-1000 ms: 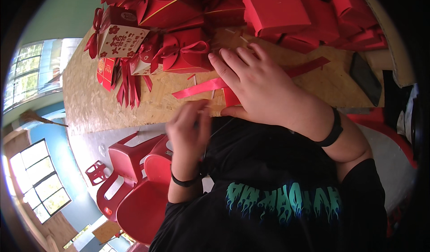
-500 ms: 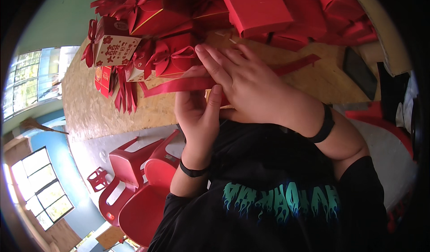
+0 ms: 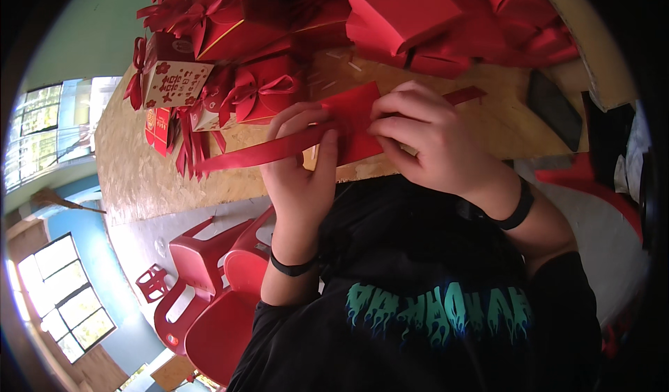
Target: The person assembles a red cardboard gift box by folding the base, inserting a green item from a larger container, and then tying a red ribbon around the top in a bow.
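Observation:
A small red gift box [image 3: 359, 117] is held above the wooden table, its lower part partly hidden by my fingers. My left hand [image 3: 300, 165] is wrapped round its left side, the thumb pressing a red satin ribbon [image 3: 254, 154] against it. One ribbon end hangs out to the left; the other end shows past my right hand. With fingers curled, my right hand [image 3: 428, 131] grips the box's right edge; whether it also pinches the ribbon is hidden. Just beyond my left hand sits a red box with a tied bow [image 3: 261, 89].
Bow-tied boxes [image 3: 178, 78] crowd the table's far left. Plain red boxes [image 3: 404, 9] are piled at the far right. A dark flat phone-like slab [image 3: 554, 110] lies on the wooden table [image 3: 132, 176] at right. Red plastic chairs [image 3: 226, 322] stand below left.
My right hand has drawn back to the right, its flat fingers now curled at the box's edge. The red box has come into view, and the ribbon's left end has dropped lower.

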The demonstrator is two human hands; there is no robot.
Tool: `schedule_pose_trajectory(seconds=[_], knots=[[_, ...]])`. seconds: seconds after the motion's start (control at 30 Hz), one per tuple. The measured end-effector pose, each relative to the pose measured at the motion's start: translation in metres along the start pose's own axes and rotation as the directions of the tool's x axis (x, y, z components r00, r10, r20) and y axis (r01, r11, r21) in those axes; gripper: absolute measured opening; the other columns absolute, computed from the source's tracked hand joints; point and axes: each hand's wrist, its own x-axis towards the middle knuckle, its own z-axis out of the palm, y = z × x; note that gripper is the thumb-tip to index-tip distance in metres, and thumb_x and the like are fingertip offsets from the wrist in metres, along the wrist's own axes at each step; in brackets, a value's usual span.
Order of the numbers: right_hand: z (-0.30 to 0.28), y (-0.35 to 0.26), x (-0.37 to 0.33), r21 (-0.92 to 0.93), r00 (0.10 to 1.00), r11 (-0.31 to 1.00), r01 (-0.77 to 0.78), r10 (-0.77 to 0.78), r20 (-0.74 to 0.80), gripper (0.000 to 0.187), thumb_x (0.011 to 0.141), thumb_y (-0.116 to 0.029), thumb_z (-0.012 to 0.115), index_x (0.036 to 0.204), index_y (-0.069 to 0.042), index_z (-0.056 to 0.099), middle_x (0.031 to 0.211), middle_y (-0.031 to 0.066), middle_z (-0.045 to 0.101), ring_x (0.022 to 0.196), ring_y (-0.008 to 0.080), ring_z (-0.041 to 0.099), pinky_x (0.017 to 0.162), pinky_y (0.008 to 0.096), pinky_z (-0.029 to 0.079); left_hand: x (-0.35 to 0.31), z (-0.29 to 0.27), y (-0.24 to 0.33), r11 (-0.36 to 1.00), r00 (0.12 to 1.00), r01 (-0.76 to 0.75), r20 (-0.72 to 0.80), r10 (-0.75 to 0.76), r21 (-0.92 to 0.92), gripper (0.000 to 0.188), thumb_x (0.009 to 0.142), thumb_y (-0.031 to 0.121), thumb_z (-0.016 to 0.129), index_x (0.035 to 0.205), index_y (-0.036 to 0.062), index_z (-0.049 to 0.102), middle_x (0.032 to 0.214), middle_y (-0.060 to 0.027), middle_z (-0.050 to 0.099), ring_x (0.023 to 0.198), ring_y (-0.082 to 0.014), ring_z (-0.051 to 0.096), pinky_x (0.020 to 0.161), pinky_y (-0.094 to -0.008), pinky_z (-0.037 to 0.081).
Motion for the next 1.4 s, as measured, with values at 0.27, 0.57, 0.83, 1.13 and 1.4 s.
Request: schedule_pose_trajectory(seconds=[0.27, 0.57, 0.83, 1.13, 1.4], knots=[[0.004, -0.002, 0.005, -0.061, 0.999, 0.997, 0.041, -0.04, 0.016, 0.023, 0.071, 0.003, 0.076, 0.092, -0.002, 0.07, 0.105, 0.0114, 0.064, 0.104, 0.035, 0.064, 0.089, 0.0445, 0.055, 0.009, 0.002, 0.013, 0.87, 0.978, 0.163, 0.195, -0.078, -0.466, 0.044, 0.097, -0.011, 0.053, 0.141, -0.0056, 0.054, 0.148, -0.019, 0.054, 0.139, -0.0292, 0.055, 0.115, -0.0396, 0.044], [0.004, 0.0, 0.0, -0.03, 1.0, 1.0, 0.001, -0.002, -0.02, 0.026, 0.072, 0.003, 0.078, 0.097, -0.002, 0.068, 0.108, 0.0121, 0.065, 0.106, 0.0359, 0.064, 0.09, 0.0452, 0.055, 0.019, 0.011, 0.02, 0.823, 0.955, 0.19, 0.296, -0.028, -0.535, 0.048, 0.1, -0.011, 0.043, 0.148, -0.0078, 0.045, 0.148, -0.0196, 0.055, 0.142, -0.0276, 0.052, 0.118, -0.0384, 0.041], [-0.003, 0.001, -0.021, 0.084, 0.996, 0.996, -0.023, 0.029, -0.079, 0.02, 0.082, -0.008, 0.078, 0.099, -0.005, 0.068, 0.09, 0.0087, 0.067, 0.078, 0.0288, 0.066, 0.068, 0.0388, 0.053, 0.025, 0.011, 0.021, 0.87, 0.902, 0.274, 0.423, -0.085, -0.41, 0.042, 0.103, -0.008, 0.038, 0.145, -0.0096, 0.046, 0.148, -0.0193, 0.055, 0.14, -0.0286, 0.054, 0.118, -0.0403, 0.043], [-0.009, 0.005, -0.04, 0.617, 0.707, 0.462, -0.637, 0.67, 0.228, 0.032, 0.1, -0.012, 0.065, 0.129, -0.003, 0.055, 0.105, 0.009, 0.071, 0.07, 0.0117, 0.066, 0.058, 0.0288, 0.048, 0.025, 0.012, 0.022, 0.804, 0.896, 0.333, 0.432, -0.106, -0.492, 0.041, 0.105, -0.007, 0.037, 0.144, -0.0126, 0.044, 0.147, -0.0221, 0.055, 0.141, -0.0299, 0.054, 0.121, -0.0417, 0.041], [-0.014, 0.012, -0.037, 0.696, 0.838, 0.667, -0.267, 0.517, -0.174, 0.037, 0.093, 0.004, 0.069, 0.129, -0.001, 0.058, 0.119, 0.0089, 0.068, 0.095, 0.0137, 0.065, 0.08, 0.0278, 0.051, 0.025, 0.01, 0.02, 0.814, 0.904, 0.309, 0.418, -0.09, -0.491, 0.039, 0.109, -0.001, 0.037, 0.146, -0.012, 0.043, 0.147, -0.0229, 0.055, 0.14, -0.0301, 0.055, 0.12, -0.0423, 0.042]])
